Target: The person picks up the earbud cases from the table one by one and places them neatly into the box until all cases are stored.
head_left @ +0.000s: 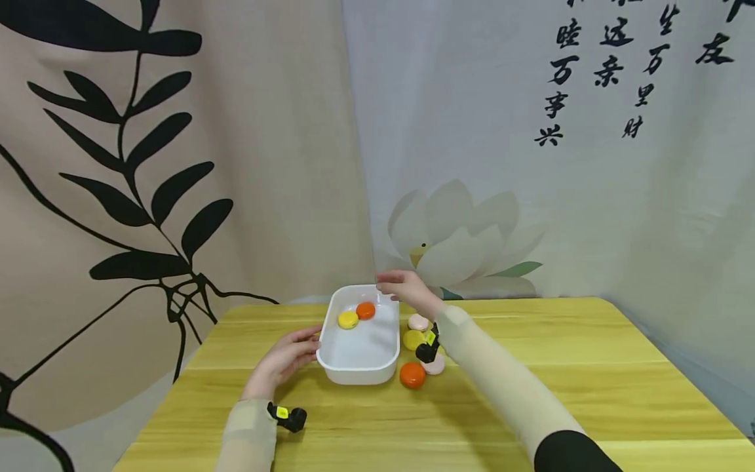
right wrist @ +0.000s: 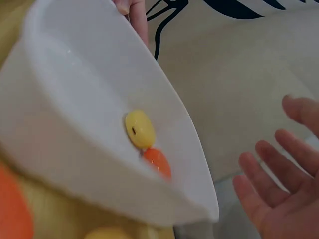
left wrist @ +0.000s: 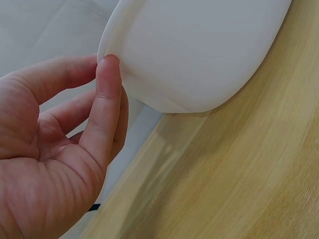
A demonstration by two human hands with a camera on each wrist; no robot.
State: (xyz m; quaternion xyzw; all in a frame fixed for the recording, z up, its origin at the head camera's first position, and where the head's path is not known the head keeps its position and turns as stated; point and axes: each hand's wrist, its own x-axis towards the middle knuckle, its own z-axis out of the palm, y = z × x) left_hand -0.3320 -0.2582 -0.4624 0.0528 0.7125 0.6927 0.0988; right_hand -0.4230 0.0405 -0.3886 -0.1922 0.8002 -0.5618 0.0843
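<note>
A white rectangular plastic tub (head_left: pixel 360 360) stands on the wooden table. Inside it, near the far end, a glossy yellow round piece (head_left: pixel 348 319) touches an orange one (head_left: pixel 366 310); a small dark mark shows on the yellow piece (right wrist: pixel 140 129) in the right wrist view. My left hand (head_left: pixel 289 357) pinches the tub's left rim between thumb (left wrist: pixel 107 79) and fingers. Over the far right corner of the tub is my right hand (head_left: pixel 409 290), its fingers spread and relaxed with nothing held. The right wrist view shows this hand (right wrist: pixel 284 184) apart from the rim.
Right of the tub lie more round pieces: a pink one (head_left: pixel 418 322), a yellow one (head_left: pixel 413 339), another pink one (head_left: pixel 435 365) partly covered by the wrist camera, and an orange one (head_left: pixel 412 375). A printed curtain (head_left: pixel 295 164) hangs behind the table (head_left: pixel 590 367).
</note>
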